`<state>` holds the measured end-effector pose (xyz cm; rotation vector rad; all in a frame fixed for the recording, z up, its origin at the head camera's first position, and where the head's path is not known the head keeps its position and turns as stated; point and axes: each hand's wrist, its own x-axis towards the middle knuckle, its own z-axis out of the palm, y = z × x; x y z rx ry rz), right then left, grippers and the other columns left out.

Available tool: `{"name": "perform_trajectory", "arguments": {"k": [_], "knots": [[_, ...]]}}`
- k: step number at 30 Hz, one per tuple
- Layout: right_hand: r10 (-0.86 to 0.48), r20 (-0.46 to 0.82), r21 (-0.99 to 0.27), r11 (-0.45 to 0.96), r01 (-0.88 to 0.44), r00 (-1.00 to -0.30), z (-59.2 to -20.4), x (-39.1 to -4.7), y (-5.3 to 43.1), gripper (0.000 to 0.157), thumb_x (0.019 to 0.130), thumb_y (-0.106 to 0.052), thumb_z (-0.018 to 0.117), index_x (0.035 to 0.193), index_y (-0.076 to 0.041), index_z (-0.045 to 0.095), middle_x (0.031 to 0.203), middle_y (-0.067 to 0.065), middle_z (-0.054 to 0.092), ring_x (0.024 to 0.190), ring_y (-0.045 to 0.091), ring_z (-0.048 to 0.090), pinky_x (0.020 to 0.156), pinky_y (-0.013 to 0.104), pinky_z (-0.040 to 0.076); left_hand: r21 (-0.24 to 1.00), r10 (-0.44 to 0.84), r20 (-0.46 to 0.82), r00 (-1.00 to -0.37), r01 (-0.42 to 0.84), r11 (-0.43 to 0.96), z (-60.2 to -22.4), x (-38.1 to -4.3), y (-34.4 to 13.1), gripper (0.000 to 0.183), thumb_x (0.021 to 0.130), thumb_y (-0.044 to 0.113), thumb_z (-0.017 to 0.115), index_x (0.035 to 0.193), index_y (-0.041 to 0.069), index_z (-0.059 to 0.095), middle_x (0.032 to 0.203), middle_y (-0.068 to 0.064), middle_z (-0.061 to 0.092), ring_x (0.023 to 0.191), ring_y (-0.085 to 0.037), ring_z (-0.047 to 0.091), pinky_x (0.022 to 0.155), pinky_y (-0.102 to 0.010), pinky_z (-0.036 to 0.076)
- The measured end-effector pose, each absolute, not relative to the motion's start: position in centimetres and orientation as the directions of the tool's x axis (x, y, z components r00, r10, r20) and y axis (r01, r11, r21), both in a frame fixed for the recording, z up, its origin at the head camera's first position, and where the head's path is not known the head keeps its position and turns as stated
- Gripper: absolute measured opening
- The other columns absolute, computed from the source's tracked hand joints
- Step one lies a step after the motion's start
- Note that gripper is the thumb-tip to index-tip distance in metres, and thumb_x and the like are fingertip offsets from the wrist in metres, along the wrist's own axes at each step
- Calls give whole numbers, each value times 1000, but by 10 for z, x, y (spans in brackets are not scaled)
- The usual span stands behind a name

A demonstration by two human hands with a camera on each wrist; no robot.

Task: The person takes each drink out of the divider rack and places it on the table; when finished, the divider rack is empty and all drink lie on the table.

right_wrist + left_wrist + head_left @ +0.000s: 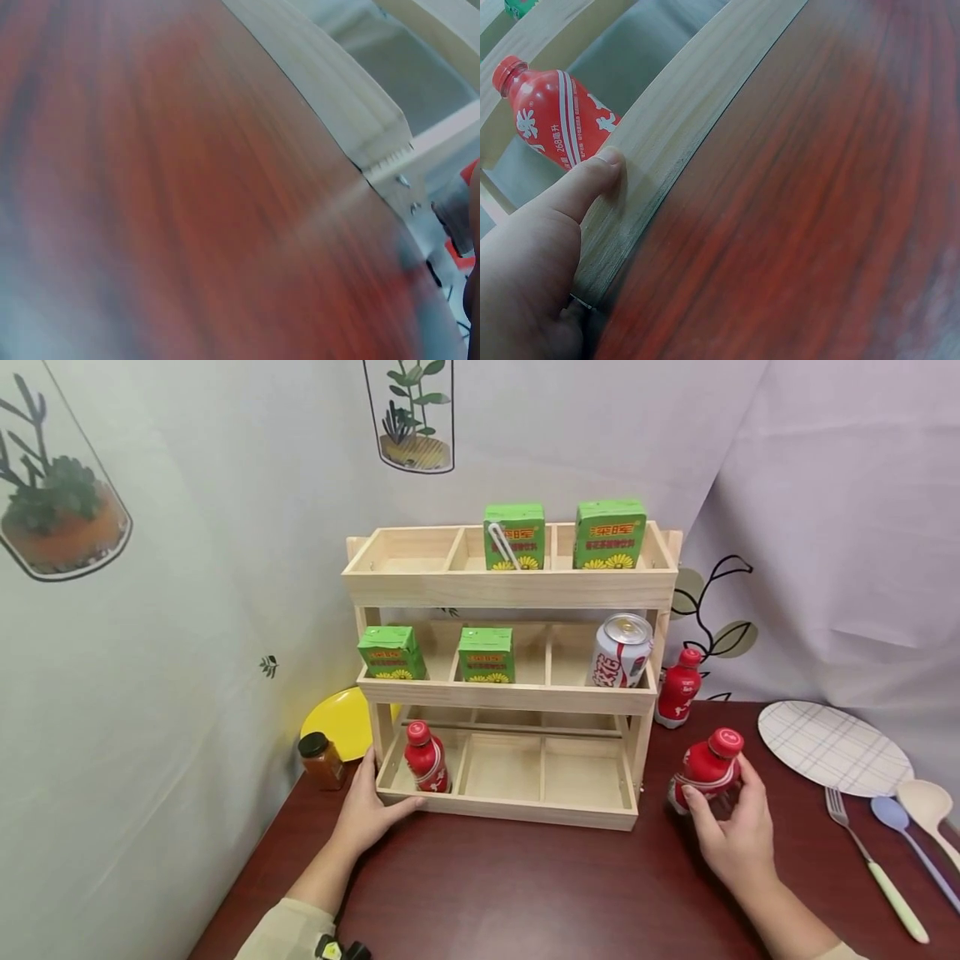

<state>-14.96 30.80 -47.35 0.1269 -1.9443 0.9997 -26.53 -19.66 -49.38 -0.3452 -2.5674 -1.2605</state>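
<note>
A three-tier wooden rack stands on the table. My left hand rests against its lower left corner, with the thumb laid straight on the front board and the other fingers along the side. Just behind that thumb, a red bottle leans in the bottom tier's left compartment; its label shows in the left wrist view. To the right of the rack, my right hand grips a second red bottle, slightly tilted. In the right wrist view only a sliver of the hand shows at the right edge.
Green drink cartons stand on the upper two tiers, with a can at middle right. Another red bottle stands behind. A plate, fork and spoons lie right; a jar and yellow plate are left.
</note>
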Motion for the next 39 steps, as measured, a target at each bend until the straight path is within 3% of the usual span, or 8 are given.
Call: {"name": "perform_trajectory", "arguments": {"k": [8, 17, 30, 33, 39], "knots": [[395, 678, -678, 660, -322, -619, -480, -158, 324, 90, 72, 9, 78, 148, -12, 35, 119, 18, 56, 98, -8, 54, 78, 5, 42, 729, 100, 328, -940, 319, 605, -493, -265, -196, 120, 60, 56, 87, 154, 29, 18, 141, -10, 39, 127, -26, 41, 103, -53, 34], [425, 651, -690, 677, -256, -629, -482, -168, 334, 82, 73, 5, 80, 141, 4, 35, 121, 25, 54, 94, -13, 49, 78, 3, 39, 737, 99, 336, -936, 327, 592, -493, -264, -196, 119, 60, 54, 88, 154, 29, 19, 141, -9, 39, 126, -25, 42, 103, -53, 34], [488, 533, -762, 631, -141, -691, -477, -179, 343, 83, 77, -4, 81, 143, -5, 31, 131, 19, 51, 96, -15, 49, 76, 3, 40, 735, 98, 340, -935, 329, 593, -493, -267, -197, 119, 60, 55, 88, 154, 31, 19, 141, -8, 39, 126, -25, 42, 103, -52, 34], [513, 510, -767, 634, -96, -691, -475, -183, 346, 81, 78, -7, 80, 143, -4, 31, 130, 19, 52, 97, -8, 53, 75, 3, 40, 737, 100, 342, -934, 333, 588, -493, -267, -197, 119, 60, 54, 88, 154, 31, 19, 141, -7, 39, 127, -24, 42, 104, -52, 34], [549, 465, -777, 629, -24, -695, -472, -195, 357, 81, 81, -14, 79, 145, -9, 29, 130, 17, 52, 106, 27, 60, 75, 3, 40, 739, 107, 347, -932, 342, 580, -493, -266, -196, 118, 60, 53, 88, 153, 28, 20, 141, -7, 40, 126, -24, 43, 104, -52, 34]]}}
